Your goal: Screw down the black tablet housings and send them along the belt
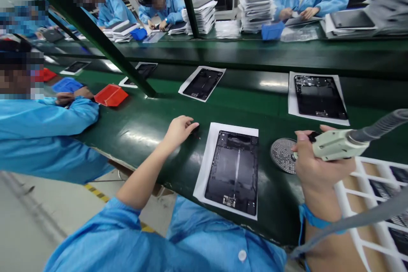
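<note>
My right hand (318,170) is wrapped around a pale green electric screwdriver (339,143), whose ribbed cable leads off to the right. The screwdriver's tip is at the edge of a round metal plate full of small holes (283,155). My left hand (182,131) rests low over the bench, fingers curled in; something small and dark shows at its fingertips, too small to name. Between my hands lies an open black tablet housing (237,174) on a white sheet (204,174), with a pale strip down its middle. Neither hand touches it.
Further tablet housings (320,95) on white sheets line the green bench (143,119). At right stands a white divided tray (360,185) with dark parts. A red bin (111,94) and a co-worker's blue sleeve (41,117) are at left. A green post (105,46) slants across.
</note>
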Motion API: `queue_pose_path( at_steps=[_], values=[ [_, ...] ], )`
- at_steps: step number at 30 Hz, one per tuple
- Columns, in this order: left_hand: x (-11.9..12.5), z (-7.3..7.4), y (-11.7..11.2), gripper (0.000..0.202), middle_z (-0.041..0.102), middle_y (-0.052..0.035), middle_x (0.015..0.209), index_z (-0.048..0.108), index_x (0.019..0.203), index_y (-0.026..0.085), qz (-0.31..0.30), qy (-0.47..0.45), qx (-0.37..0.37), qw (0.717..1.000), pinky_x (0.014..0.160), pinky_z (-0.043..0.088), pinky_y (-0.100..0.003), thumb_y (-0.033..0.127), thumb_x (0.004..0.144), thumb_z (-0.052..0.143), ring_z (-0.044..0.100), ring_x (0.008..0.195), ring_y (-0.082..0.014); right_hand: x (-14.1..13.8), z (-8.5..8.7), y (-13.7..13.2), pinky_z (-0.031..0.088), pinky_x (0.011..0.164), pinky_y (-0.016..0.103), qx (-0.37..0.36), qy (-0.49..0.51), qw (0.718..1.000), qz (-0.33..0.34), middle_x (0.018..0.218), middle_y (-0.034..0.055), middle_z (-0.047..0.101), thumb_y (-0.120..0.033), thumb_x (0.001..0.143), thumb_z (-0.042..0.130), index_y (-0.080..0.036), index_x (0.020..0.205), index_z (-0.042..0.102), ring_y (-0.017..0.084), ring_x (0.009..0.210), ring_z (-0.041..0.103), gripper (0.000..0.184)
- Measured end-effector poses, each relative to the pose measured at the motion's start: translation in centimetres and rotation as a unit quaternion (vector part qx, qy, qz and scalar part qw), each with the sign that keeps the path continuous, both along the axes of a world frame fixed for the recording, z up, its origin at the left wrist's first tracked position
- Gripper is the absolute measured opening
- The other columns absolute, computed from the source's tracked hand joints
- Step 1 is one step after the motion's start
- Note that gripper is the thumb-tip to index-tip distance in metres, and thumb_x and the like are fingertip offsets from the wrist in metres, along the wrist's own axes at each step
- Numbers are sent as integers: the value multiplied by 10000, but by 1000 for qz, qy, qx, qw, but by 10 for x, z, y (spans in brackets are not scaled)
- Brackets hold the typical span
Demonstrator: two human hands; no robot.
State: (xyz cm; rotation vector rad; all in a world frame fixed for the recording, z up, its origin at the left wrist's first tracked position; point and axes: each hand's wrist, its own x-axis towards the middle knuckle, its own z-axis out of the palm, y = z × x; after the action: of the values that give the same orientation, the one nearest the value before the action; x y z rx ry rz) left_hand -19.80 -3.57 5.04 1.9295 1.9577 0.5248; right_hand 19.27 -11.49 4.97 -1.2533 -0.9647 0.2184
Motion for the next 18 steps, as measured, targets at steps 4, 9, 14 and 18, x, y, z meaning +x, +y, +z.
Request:
queue_pose_path(
  at_steps=[4,9,14,18],
  values=[
    [4,-3,47,160,787,-66,794,858,883,194,0,-12,-112,994,880,591,-370,293,779,930,768,823,-275,-1,1,-2,636,606,390,-20,2,1000,7,753,8,767,-407,845,903,-212,1154,723,200,526,676,407],
    [-10,-1,58,140,787,-66,770,813,761,245,-11,-1,-103,995,827,594,-395,322,723,924,776,800,-300,5,1,-4,600,560,322,-46,38,998,32,819,-5,795,-437,865,881,-205,1202,687,149,527,667,453],
    [-4,22,23,216,760,-34,789,843,901,276,10,-52,30,998,842,605,-414,469,814,887,738,802,-273,11,-2,1,545,514,291,-25,88,995,35,822,-38,774,-425,867,867,-236,1227,627,111,497,604,472],
    [33,40,-13,330,764,-4,785,881,1144,256,29,-176,-18,984,758,608,-374,501,930,825,669,701,-203,12,-6,3,541,527,290,-30,84,995,36,856,-31,792,-417,890,847,-238,1241,617,104,507,600,456]
  ],
)
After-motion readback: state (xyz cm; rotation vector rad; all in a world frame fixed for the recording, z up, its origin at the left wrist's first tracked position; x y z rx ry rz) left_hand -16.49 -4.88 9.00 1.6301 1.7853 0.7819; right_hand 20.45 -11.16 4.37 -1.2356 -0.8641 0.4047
